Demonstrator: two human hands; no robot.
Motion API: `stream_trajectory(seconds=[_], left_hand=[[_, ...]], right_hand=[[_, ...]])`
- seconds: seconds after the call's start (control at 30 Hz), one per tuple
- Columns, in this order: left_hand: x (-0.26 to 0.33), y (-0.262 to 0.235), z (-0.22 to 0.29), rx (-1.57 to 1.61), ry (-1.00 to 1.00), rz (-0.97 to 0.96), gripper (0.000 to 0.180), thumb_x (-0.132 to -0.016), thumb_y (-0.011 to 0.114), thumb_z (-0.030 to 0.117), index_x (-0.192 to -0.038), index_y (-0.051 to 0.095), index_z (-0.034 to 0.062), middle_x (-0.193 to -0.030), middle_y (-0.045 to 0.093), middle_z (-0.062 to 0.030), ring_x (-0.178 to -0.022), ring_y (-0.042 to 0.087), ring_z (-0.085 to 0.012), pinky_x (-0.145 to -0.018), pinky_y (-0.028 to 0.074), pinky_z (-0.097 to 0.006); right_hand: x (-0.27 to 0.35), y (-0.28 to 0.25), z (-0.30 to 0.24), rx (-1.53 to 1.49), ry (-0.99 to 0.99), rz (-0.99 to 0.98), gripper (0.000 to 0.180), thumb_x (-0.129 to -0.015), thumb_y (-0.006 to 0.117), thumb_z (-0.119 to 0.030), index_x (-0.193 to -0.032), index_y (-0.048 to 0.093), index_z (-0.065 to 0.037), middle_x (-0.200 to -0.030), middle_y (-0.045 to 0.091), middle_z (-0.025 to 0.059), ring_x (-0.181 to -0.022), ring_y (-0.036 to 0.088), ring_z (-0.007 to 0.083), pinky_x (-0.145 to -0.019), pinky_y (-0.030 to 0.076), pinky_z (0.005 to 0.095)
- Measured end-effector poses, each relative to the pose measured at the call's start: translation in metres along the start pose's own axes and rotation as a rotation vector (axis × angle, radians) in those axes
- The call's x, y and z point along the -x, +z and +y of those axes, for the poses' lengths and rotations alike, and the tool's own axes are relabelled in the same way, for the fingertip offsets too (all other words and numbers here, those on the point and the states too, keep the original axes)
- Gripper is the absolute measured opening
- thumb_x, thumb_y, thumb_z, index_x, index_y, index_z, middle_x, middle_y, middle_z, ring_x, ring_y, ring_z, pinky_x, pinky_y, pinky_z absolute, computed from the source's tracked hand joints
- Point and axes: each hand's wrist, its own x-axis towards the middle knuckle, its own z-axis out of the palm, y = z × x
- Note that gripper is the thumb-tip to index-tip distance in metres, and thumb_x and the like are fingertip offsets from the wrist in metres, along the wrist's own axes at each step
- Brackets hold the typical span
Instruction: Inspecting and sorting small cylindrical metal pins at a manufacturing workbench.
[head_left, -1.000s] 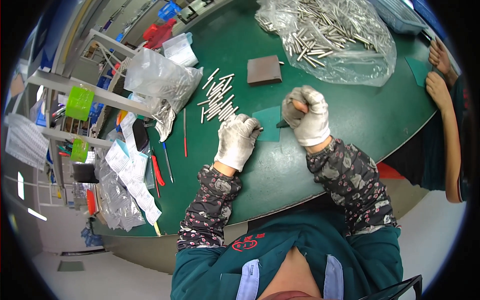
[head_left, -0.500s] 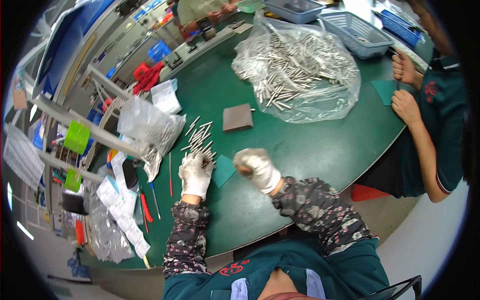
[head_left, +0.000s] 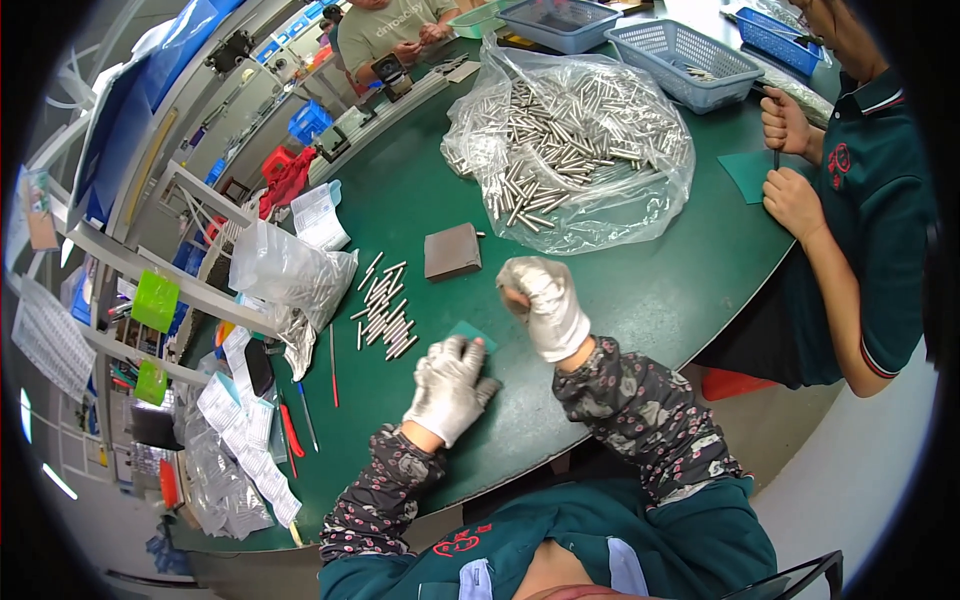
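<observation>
On the near side of a brown block (head_left: 452,252), a gloved left hand (head_left: 450,390) reaches over a green sheet (head_left: 472,331), fingers slightly apart, perhaps to steady it. To the block's near right, a gloved right hand (head_left: 545,308) curls its fingers, though whether they clamp anything cannot be told. Metal pins (head_left: 385,320) lie loose to the block's near left, seemingly spread there for easy reach.
</observation>
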Motion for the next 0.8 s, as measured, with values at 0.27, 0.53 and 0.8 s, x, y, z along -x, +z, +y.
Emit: stream_trajectory(seconds=[0.27, 0.53, 0.8], left_hand=[[-0.057, -0.012, 0.027, 0.381, 0.193, 0.229, 0.046, -0.068, 0.067, 0.018, -0.110, 0.052, 0.0052, -0.107, 0.050, -0.0145, -0.096, 0.051, -0.0331, -0.081, 0.044, -0.039], [-0.209, 0.002, 0.007, 0.314, -0.040, 0.220, 0.059, -0.069, 0.067, 0.033, -0.117, 0.049, 0.0045, -0.114, 0.052, -0.0173, -0.105, 0.051, -0.0329, -0.088, 0.042, -0.039], [-0.234, 0.006, 0.011, 0.090, -0.236, 0.095, 0.070, -0.057, 0.072, 0.047, -0.117, 0.054, 0.0159, -0.121, 0.047, -0.0115, -0.111, 0.044, -0.0338, -0.091, 0.037, -0.044]], right_hand=[[-0.003, -0.046, -0.015, 0.240, -0.171, 0.322, 0.047, -0.087, 0.040, -0.042, -0.054, 0.034, -0.010, -0.050, 0.033, -0.0020, -0.044, 0.029, 0.0078, -0.043, 0.020, 0.0235], [0.000, -0.075, 0.004, 0.508, -0.331, 0.151, 0.024, -0.083, 0.052, -0.021, -0.072, 0.056, 0.000, -0.062, 0.055, 0.0099, -0.055, 0.053, 0.0227, -0.052, 0.042, 0.0322], [0.001, -0.067, -0.008, 0.484, -0.304, 0.091, 0.019, -0.080, 0.052, -0.017, -0.071, 0.056, 0.000, -0.059, 0.051, 0.0093, -0.052, 0.049, 0.0234, -0.051, 0.039, 0.0320]])
